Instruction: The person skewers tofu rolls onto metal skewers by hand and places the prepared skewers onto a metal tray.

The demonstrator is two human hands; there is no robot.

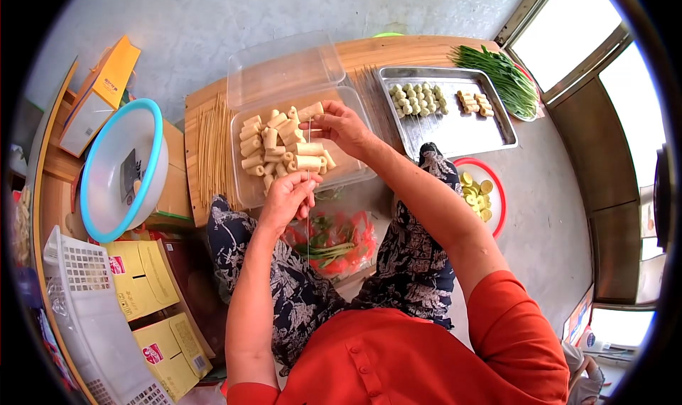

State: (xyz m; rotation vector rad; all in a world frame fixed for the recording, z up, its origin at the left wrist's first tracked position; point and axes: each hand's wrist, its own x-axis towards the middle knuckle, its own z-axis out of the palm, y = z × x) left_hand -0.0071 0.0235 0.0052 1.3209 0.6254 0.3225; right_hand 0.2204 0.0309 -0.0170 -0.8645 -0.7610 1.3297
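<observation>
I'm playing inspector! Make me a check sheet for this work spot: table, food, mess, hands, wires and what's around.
Surface: wooden table, partly covered by the tub and tray.
Job's things: pale rolls heaped in a clear tub; two seem to be on the stick. Loose sticks lie left of the tub; skewered green balls are on the tray.
Clutter: blue-rimmed basin, white basket and yellow boxes, on the left.
Hands: left hand pinches the stick; right hand holds a roll near its upper end.
Cables: nothing seen.
Surroundings: pale wall, grey floor.
</observation>
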